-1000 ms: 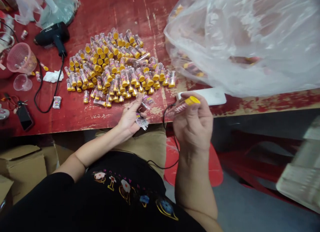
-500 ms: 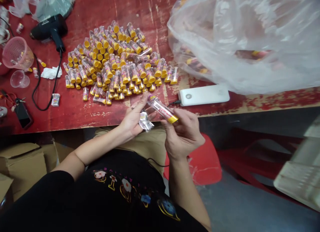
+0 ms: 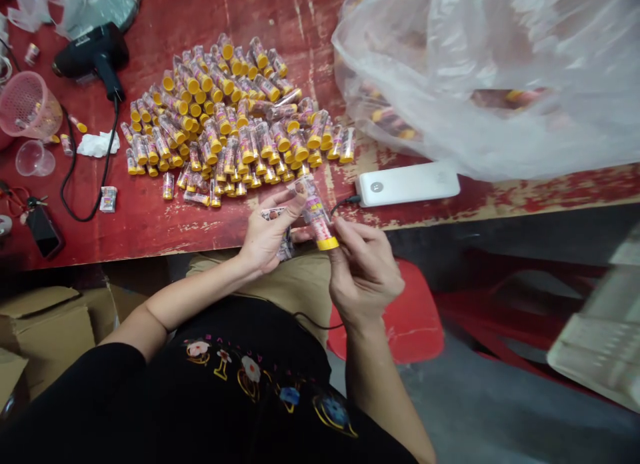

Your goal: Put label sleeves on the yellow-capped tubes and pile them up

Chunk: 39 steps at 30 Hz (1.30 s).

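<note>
Between my two hands is a clear tube [image 3: 316, 211] with a yellow cap and pink-and-purple printing, its capped end tilted toward me. My left hand [image 3: 273, 234] pinches the upper end with thumb and fingers. Some shiny printed film, partly hidden by the fingers, is also in the left palm. At the capped end, my right hand [image 3: 367, 267] has its thumb and fingertips closed on the tube. Just beyond my hands, a large heap of similar yellow-capped tubes [image 3: 220, 127] lies on the red table [image 3: 150, 241].
A white power bank [image 3: 410, 184] with a cable lies right of my hands. Behind it spreads a big translucent bag [image 3: 480, 71] with tubes inside. To the left are a black heat gun [image 3: 97, 54], a pink basket [image 3: 30, 107], and keys beside a black fob [image 3: 44, 231].
The tube has turned more upright, its yellow cap shifting left and toward me. My left fingers have moved along its upper end, and the film in the left palm has shifted.
</note>
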Each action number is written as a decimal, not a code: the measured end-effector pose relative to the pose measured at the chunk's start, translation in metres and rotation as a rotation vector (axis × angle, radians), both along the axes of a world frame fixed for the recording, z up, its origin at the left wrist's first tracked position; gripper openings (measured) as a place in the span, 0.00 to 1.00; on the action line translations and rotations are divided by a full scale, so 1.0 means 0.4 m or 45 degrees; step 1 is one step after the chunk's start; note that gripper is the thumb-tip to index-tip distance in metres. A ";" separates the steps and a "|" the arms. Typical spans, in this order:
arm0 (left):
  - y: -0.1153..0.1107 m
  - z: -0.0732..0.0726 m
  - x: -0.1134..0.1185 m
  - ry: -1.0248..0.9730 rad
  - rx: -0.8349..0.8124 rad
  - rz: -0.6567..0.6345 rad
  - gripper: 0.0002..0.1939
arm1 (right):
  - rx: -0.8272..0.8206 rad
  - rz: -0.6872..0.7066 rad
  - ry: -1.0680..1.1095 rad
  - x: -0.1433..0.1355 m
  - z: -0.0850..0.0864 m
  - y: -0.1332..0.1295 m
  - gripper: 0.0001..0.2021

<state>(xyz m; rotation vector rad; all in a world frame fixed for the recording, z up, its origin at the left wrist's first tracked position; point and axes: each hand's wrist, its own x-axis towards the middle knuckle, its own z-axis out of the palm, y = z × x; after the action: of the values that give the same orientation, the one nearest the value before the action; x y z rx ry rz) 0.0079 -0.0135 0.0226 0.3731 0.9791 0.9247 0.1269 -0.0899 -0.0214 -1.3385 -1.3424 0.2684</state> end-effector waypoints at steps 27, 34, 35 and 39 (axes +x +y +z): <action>0.063 -0.045 -0.013 -0.035 -0.187 0.118 0.11 | -0.148 -0.237 0.539 -0.061 -0.089 0.220 0.13; 0.058 -0.045 -0.062 -0.053 -0.309 0.220 0.20 | -0.131 -0.072 0.113 0.008 -0.057 0.438 0.10; 0.057 -0.043 -0.067 -0.053 -0.297 0.219 0.20 | -0.187 -0.098 0.049 0.057 -0.038 0.450 0.11; 0.056 -0.043 -0.069 -0.009 -0.309 0.168 0.17 | -0.356 -0.449 -0.137 0.272 0.019 0.469 0.16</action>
<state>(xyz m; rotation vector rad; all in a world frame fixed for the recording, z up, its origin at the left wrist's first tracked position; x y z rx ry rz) -0.0197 0.0090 0.0052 0.1013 1.1054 0.9127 0.2355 0.0976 -0.0137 -1.8185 -1.1585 0.1467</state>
